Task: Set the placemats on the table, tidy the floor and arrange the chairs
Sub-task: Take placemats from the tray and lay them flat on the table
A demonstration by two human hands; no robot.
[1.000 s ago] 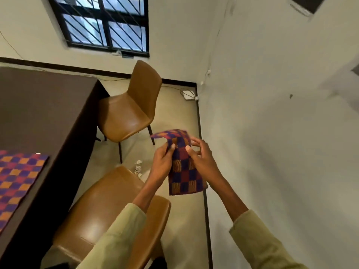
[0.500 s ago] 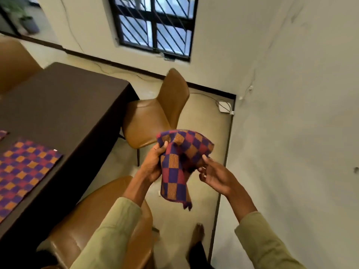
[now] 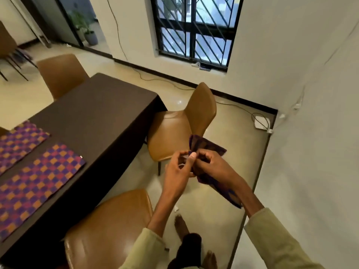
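- two bare feet are seen on the floor at the very bottom, right of the dark table, which serves as the landmark throughout.
- two pale green sleeves are seen rising from the lower edge, right of the table.
- one tan chair is seen nearest, its seat tucked against the table's near right side.
- one small white scrap is seen on the floor, just right of that chair and right of the table.
- a crumpled checked placemat is held in the air over the floor, right of the table and well apart from it; it is blurred, so its folds cannot be told.
- the left hand is seen with fingers curled and the thumb pinching the placemat's upper part.
- the right hand is seen with its fingers curled round the same bunched cloth, touching the left hand.
- two flat placemats are counted on the table's near left part: one larger in view and a second beyond it, lying side by side with a strip of table between.
- a second tan chair is seen at the table's far right corner, turned askew.
- a third tan chair is seen beyond the table's far left edge.
- one white box with a cable is seen on the floor, far right of the table, by the wall.
- one barred window is seen in the wall beyond the table.
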